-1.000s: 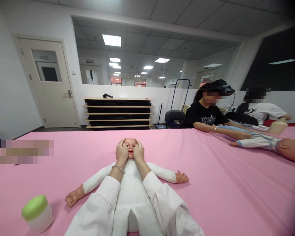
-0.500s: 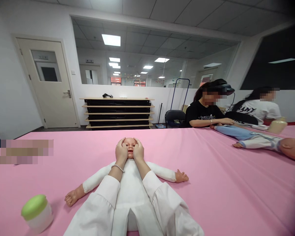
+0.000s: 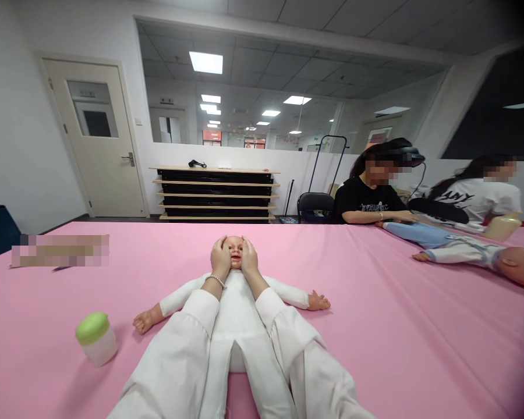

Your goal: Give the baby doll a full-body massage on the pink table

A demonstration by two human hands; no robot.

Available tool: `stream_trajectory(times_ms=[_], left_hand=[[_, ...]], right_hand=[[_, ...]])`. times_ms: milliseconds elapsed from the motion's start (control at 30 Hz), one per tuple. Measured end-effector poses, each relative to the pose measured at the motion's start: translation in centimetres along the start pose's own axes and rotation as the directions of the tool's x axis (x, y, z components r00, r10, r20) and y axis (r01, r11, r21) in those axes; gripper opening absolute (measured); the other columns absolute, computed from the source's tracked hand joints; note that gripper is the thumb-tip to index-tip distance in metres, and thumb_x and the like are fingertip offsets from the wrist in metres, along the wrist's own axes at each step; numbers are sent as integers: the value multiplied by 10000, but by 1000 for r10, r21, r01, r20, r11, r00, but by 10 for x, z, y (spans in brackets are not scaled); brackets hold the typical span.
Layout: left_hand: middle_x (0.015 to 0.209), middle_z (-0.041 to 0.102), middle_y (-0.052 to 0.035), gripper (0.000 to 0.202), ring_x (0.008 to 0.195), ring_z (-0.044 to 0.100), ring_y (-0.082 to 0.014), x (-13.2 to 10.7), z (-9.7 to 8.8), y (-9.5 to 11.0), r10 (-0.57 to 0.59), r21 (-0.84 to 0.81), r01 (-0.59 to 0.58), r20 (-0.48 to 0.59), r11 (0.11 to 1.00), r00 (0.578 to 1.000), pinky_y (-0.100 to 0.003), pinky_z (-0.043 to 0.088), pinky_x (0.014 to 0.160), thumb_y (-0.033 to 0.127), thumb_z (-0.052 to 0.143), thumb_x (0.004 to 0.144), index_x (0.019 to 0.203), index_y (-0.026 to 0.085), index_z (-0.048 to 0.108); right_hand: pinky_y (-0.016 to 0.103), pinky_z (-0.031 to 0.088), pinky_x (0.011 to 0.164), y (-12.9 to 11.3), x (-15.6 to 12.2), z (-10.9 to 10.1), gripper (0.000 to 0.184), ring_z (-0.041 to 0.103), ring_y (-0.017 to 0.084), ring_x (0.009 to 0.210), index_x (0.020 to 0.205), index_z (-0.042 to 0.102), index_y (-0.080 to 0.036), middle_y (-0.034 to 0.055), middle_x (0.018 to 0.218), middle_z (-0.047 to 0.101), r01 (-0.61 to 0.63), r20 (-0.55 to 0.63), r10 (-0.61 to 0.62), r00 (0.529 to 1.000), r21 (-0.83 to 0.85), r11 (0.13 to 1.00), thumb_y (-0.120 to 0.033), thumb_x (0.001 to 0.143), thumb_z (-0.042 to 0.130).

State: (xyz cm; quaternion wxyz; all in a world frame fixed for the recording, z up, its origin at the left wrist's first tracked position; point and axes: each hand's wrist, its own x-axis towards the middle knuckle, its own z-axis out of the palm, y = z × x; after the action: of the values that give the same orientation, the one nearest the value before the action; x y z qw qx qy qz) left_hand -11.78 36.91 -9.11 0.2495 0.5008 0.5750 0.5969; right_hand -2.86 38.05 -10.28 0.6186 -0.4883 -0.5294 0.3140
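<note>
Head view, with clock directions taken from the chest of the doll (image 3: 233, 308), which I see lying on its back on a pink tablecloth (image 3: 397, 343), head at 12 o'clock and white legs running toward 6. The wearer's left hand (image 3: 220, 257) grasps the 9 o'clock side of the doll's head (image 3: 236, 256), and the right hand (image 3: 250, 257) grasps its 3 o'clock side; I note both palms cupped against the cheeks, fingers curved up along the temples, the face showing between them. A beaded bracelet (image 3: 215, 280) circles the left wrist, and white sleeves (image 3: 179, 349) reach in from 7 and 5 o'clock. The doll's own hands lie open at 9 and 3. Between 8 and 9 o'clock, well apart from the doll, I find a translucent jar (image 3: 101, 348) capped by a green lid (image 3: 92, 327). Near 2 o'clock sits a co-worker in a black shirt (image 3: 369, 201), hands by the legs of a second doll (image 3: 471, 255); farther back is a person in a white shirt (image 3: 475, 201). A black chair (image 3: 315, 203) stands at 1 o'clock, a low stack of shelves (image 3: 216, 192) at 12.
</note>
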Motion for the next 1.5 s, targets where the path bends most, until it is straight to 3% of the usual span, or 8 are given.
stream_trajectory(times_ms=[133,233,500,733,1133,1367,1500], left_hand=[[1387,421,-152,528,1294,375,-233,-12,-11,1,7,23,-7,-15,1000,1000,-346,295,1065,356,433,858,1320,103,401],[1433,350,-160,621,1348,280,-246,-25,-15,-3,101,79,-102,19,992,995,-369,222,1104,393,495,827,1355,105,338],[1462,282,-175,780,1359,249,-266,-42,-17,-25,163,108,-184,175,977,971,-397,217,1109,435,595,750,1384,113,274],[1443,294,-199,930,1357,243,-299,-37,-12,-31,174,90,-188,141,978,974,-427,232,1103,409,712,639,1387,111,246],[1440,326,-162,812,1348,274,-274,-35,-16,-35,163,34,-169,133,985,978,-407,242,1102,358,702,665,1355,147,329],[1444,343,-124,571,1344,295,-215,-33,-17,-38,192,-77,-183,132,980,972,-352,229,1114,283,535,808,1340,144,378],[1450,343,-96,484,1352,281,-193,-31,-16,-37,153,-94,-142,119,985,981,-332,209,1121,351,445,873,1320,167,415]], right_hand=[[350,238,1109,2,-12,-12,659,300,186,1350,1377,353,-173,73,1455,329,-132,132,115,985,135,982,-495,816,477],[373,200,1122,7,-24,-21,709,267,206,1365,1341,410,-183,80,1454,331,-106,145,86,986,135,985,-541,748,562],[390,266,1096,26,-36,-25,642,377,222,1300,1258,498,-190,81,1373,454,-37,114,18,993,164,986,-364,661,657],[387,413,987,36,-30,-24,563,519,234,1164,1214,525,-187,84,1235,577,-57,122,32,992,211,976,-326,681,640],[339,418,976,23,-36,-26,539,554,202,1108,1173,513,-156,101,1221,582,-81,143,52,988,203,976,-323,676,639],[323,395,996,20,-35,-28,425,535,188,1143,1139,553,-150,98,1241,573,-108,98,93,991,164,981,-361,770,530],[346,403,987,16,-36,-28,415,550,208,1116,1097,571,-147,110,1205,594,-99,100,82,992,178,979,-394,765,547]])
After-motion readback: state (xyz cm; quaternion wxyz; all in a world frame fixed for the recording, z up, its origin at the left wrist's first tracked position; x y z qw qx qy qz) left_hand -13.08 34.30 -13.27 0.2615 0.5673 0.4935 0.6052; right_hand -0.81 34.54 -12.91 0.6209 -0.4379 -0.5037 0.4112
